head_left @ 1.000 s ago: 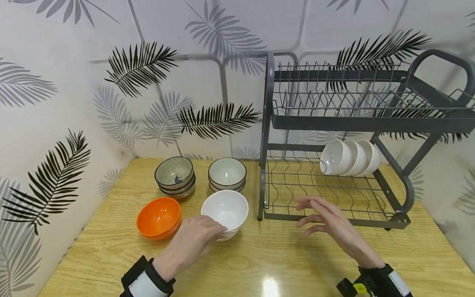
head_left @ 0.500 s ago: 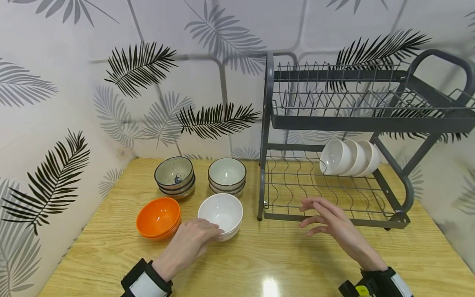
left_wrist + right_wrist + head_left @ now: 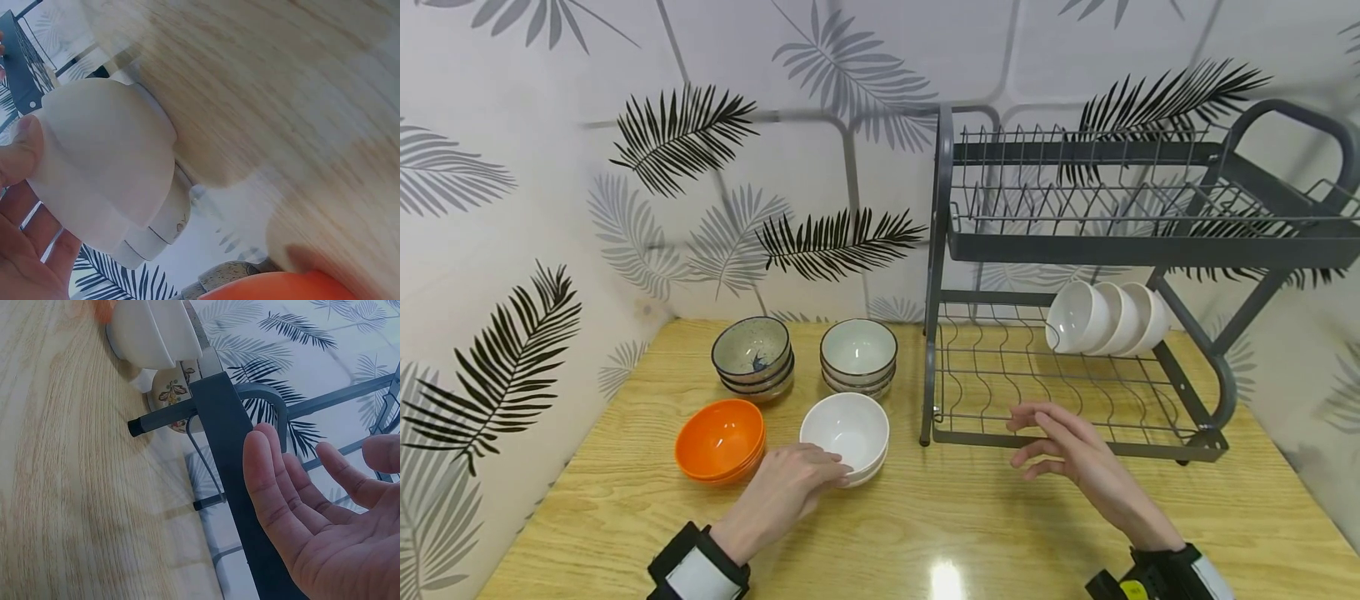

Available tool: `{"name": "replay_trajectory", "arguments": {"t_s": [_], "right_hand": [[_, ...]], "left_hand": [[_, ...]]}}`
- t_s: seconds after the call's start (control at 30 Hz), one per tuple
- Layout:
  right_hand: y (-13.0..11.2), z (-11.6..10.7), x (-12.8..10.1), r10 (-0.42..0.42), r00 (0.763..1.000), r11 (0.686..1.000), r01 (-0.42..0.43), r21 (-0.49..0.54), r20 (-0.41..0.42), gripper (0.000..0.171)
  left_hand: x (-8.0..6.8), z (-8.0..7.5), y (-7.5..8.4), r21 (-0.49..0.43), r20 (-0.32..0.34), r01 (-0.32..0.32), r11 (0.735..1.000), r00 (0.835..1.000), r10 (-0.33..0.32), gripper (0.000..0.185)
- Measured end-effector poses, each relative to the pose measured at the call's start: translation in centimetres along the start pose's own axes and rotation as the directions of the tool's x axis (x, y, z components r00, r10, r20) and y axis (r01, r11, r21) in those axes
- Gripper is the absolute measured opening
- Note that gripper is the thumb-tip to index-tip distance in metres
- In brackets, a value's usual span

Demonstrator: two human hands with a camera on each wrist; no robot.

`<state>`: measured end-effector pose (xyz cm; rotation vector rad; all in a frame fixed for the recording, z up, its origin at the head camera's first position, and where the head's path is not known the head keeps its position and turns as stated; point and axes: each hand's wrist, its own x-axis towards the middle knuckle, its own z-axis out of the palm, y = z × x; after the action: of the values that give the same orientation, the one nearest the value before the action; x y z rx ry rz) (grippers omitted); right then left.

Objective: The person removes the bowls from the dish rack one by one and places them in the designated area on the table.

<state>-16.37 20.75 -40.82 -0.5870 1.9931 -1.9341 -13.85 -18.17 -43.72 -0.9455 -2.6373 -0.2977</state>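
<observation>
Left hand [image 3: 782,492] on near rim of white bowl stack [image 3: 846,435], fingers curled over rim, thumb on outer wall in left wrist view. Top bowl, lifted and tilted a second ago, now sunk back, nested on stack, on surface [image 3: 925,533] just right of orange bowls [image 3: 720,439]. Right hand [image 3: 1067,454] hovers before dish rack [image 3: 1075,400], fingers loosely spread, empty, barely shifted. Reads as bowl put back down, none carried to rack.

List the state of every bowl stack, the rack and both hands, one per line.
white bowls: upright, stacked on the table, held at the near rim
left hand: grips the white bowls
right hand: open, holds nothing, in front of the rack
orange bowls: upright, stacked
speckled bowls: upright, stacked
dark-rimmed bowls: upright, stacked
racked white bowls: tipped on edge, lower shelf
dish rack: upper shelf bare
</observation>
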Motion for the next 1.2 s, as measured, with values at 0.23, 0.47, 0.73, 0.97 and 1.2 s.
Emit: {"name": "replay_trajectory", "arguments": {"t_s": [0.23,0.47,0.73,0.97,1.2], "right_hand": [[0.06,-0.01,-0.13,0.008,1.000,1.000,-0.008,0.017,-0.004,0.032],[0.18,-0.10,-0.35,0.022,1.000,1.000,-0.022,0.015,-0.005,0.033],[0.09,-0.15,-0.64,0.050,0.998,0.999,-0.050,-0.001,-0.023,0.041],[0.29,-0.48,-0.91,0.026,1.000,0.999,-0.025,0.030,-0.010,0.041],[0.26,-0.60,-0.98,0.002,1.000,1.000,-0.001,0.022,-0.017,0.036]], "left_hand": [[-0.03,0.28,-0.16,-0.007,0.022,0.006,1.000,1.000,-0.006,0.014],[0.08,0.41,-0.26,-0.011,0.036,0.011,1.000,0.999,-0.010,0.016],[0.04,0.48,-0.27,-0.011,0.041,0.020,1.000,0.999,-0.020,0.014],[-0.03,0.62,-0.31,-0.012,0.054,0.016,1.000,0.998,-0.015,0.011],[0.06,0.49,-0.28,-0.012,0.075,0.019,1.000,0.997,-0.018,0.011]]}}
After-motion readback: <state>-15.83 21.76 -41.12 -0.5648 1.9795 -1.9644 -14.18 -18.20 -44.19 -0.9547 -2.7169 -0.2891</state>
